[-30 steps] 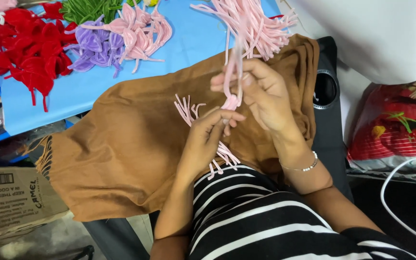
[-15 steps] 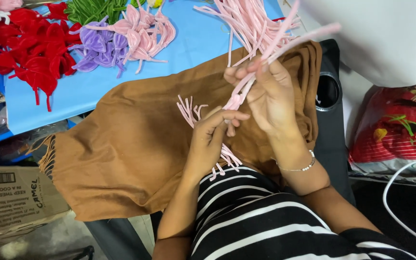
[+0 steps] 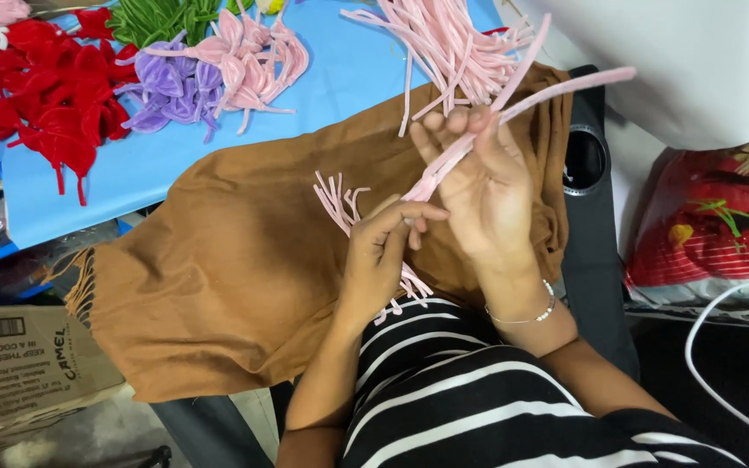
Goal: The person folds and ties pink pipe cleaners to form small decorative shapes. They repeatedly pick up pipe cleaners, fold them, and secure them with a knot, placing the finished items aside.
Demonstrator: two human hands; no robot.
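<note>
My right hand (image 3: 487, 186) is held up over a brown cloth (image 3: 236, 260) on my lap, fingers spread around a pair of long pink fuzzy stems (image 3: 556, 82) that stick out to the upper right. My left hand (image 3: 383, 251) pinches the lower end of those stems, just below my right palm. Short pink cut pieces (image 3: 337, 198) lie on the cloth beside my left hand, and more poke out under my wrist.
A blue table (image 3: 340, 78) carries a loose heap of pink stems (image 3: 452, 43), pink (image 3: 249, 56), purple (image 3: 171, 87), red (image 3: 45, 95) and green (image 3: 158, 17) fuzzy shapes. A cardboard box (image 3: 19, 364) sits lower left, a red bag (image 3: 721, 225) and white cable (image 3: 704, 347) on the right.
My right hand has opened its fingers and the pink stems have swung from hanging down to pointing up and right. My left hand stays at their lower end.
</note>
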